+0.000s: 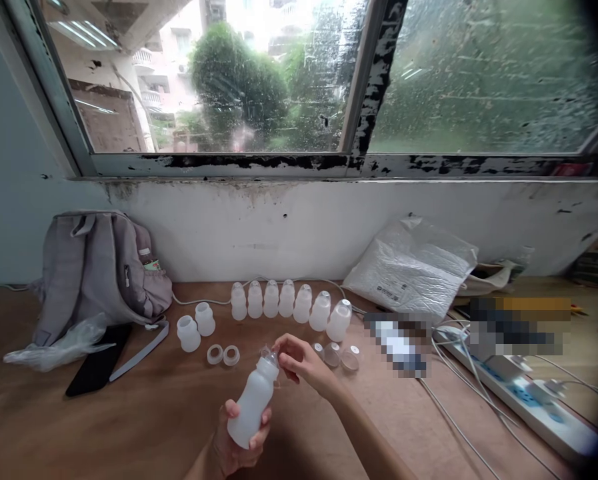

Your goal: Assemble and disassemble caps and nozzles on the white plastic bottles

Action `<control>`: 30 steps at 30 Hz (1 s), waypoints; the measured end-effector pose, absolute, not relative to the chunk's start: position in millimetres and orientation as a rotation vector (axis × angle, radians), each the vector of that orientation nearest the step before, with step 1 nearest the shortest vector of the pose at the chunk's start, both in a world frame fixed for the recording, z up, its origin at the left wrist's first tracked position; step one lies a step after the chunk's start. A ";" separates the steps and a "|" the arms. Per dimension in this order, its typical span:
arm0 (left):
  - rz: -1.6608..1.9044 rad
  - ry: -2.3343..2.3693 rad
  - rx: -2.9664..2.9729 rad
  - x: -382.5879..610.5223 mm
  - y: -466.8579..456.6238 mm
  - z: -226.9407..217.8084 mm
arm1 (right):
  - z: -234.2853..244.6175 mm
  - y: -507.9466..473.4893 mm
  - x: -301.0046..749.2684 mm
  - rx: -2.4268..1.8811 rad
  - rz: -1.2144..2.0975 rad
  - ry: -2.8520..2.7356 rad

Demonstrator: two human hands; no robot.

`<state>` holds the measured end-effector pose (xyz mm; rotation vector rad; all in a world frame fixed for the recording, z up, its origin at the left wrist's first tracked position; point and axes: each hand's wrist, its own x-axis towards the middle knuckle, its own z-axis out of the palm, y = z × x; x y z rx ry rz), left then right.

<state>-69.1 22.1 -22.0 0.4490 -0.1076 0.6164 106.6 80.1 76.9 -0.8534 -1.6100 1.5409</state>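
Note:
My left hand [239, 443] is wrapped round the lower body of a small translucent white bottle [253, 401], which tilts up and to the right. My right hand [299, 363] pinches at the bottle's top, where a clear cap or teat [269, 355] sits. Behind, on the wooden table [129, 420], stands a row of several assembled white bottles [289, 303]. Two open bottles without tops [195, 327] stand to the left, with two white rings [223, 355] in front of them. A few clear caps [341, 356] lie right of my right hand.
A grey backpack [99, 270] leans on the wall at the left, with a crumpled plastic bag [59, 347] and a black phone [99, 367] before it. A white plastic package [413, 267] lies at the right. A power strip [523, 393] with cables runs along the right side.

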 end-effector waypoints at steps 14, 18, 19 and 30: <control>0.497 -0.024 0.442 -65.4 21.1 -26.4 | 79.5 80.8 119.0 -0.929 1.539 -1.625; 0.484 -0.106 0.438 -66.0 21.7 -32.9 | 83.1 79.4 121.8 -0.842 1.569 -1.617; 0.488 -0.112 0.441 -66.2 21.5 -33.3 | 83.4 79.5 123.0 -0.832 1.580 -1.627; 0.446 0.180 0.503 -60.2 18.4 -7.5 | 100.3 79.1 137.5 -0.799 1.515 -1.647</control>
